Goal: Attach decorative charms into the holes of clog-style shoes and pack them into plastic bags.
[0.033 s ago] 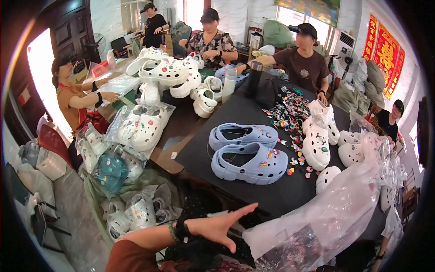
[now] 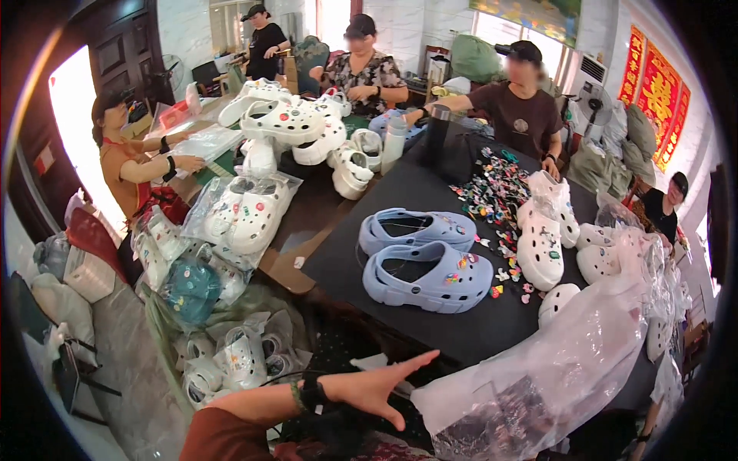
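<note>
I'm looking down on a wide black counter [image 2: 430,192], the biggest thing in view, with people working round its far and left sides. At its right edge a big heap of clear plastic bags [image 2: 569,369] spills down toward me, crumpled and shiny. On the far left of the counter there's a pile of white clogs [image 2: 284,123], and below it a bagged pair of white clogs [image 2: 246,215] tilts over the counter's left edge. More bagged clogs [image 2: 231,361] lie on the floor to my left.

In the middle of the counter sits a pair of light blue clogs [image 2: 427,265], side by side, toes pointing right, the near one carrying a few coloured charms on its toe. Just right of them, a scatter of small coloured shoe charms [image 2: 492,200] runs up the counter, and beyond that are white clogs [image 2: 542,242] with charms already on them.

My left hand [image 2: 377,388] comes in from the lower edge, wearing a dark wristband [image 2: 311,396]. Its fingers [image 2: 419,359] are spread wide open, holding nothing, pointing up and right. It hangs below the near edge of the counter; the blue clogs lie above it and a little right, well apart from it, while the plastic heap is just beside the fingertips. My right hand isn't in view.
</note>
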The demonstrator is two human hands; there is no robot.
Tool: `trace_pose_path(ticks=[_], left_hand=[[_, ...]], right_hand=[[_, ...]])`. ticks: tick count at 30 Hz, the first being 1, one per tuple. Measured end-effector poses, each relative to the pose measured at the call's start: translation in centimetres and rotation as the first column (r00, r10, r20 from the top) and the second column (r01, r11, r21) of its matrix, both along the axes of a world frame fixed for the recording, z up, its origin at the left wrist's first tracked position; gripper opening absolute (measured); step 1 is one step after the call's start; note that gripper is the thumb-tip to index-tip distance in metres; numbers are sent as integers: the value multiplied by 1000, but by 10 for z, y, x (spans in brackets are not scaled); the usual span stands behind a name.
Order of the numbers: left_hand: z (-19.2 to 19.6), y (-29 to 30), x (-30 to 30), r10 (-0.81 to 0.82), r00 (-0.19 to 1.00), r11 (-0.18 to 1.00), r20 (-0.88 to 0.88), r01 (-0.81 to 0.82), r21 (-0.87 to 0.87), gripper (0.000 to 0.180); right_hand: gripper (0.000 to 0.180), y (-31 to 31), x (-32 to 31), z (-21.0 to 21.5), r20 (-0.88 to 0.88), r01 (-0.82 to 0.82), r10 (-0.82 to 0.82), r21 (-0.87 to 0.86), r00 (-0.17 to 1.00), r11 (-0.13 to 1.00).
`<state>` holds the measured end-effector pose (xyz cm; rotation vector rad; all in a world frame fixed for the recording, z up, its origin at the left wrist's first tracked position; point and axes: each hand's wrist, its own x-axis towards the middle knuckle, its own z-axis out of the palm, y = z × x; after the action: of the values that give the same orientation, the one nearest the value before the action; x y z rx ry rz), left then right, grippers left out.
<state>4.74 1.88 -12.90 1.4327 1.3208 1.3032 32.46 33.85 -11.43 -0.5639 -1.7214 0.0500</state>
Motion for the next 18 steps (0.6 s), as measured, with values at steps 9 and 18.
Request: trace_pose_path(ticks=[9,18], left_hand=[[-10,-29,-8,456,819,878,348,-350,-327,29],[-13,-84,-6,320,273,919,907,-322,-227,66]], right_hand=[[49,-35,-70,1,145,-31,6,170,989,985],[26,-188,-176,23,263,-831,959,-506,107,231]])
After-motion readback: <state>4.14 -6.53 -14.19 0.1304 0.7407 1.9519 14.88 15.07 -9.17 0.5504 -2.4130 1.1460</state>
